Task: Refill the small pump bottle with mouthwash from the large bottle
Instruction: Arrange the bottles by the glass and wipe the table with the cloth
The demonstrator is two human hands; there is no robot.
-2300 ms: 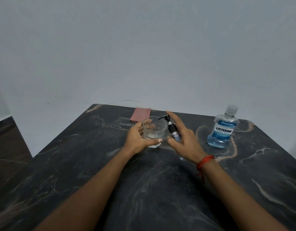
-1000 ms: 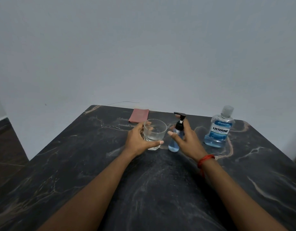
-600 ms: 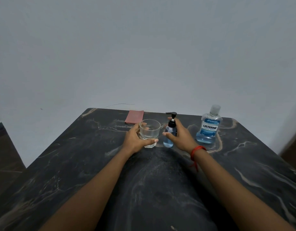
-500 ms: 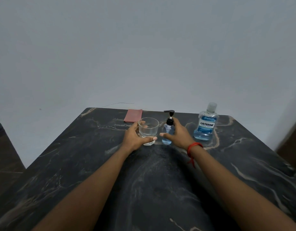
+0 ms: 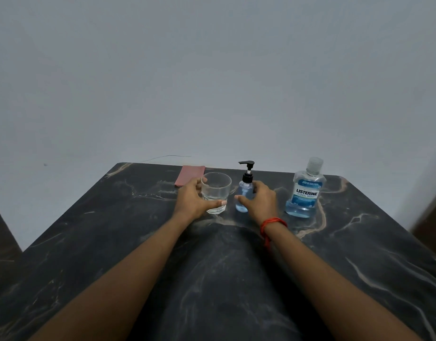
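Small pump bottle (image 5: 244,196) upright on dark marble counter (image 5: 212,279), mid-far zone, blue liquid inside, black pump on. Right hand (image 5: 260,201) grip wrapped around its body. Left hand (image 5: 193,200) grip curled around clear glass (image 5: 216,191), standing just left of it. Large bottle (image 5: 305,190) upright to right, capped, apart from hands. Pink card (image 5: 189,175) behind glass.
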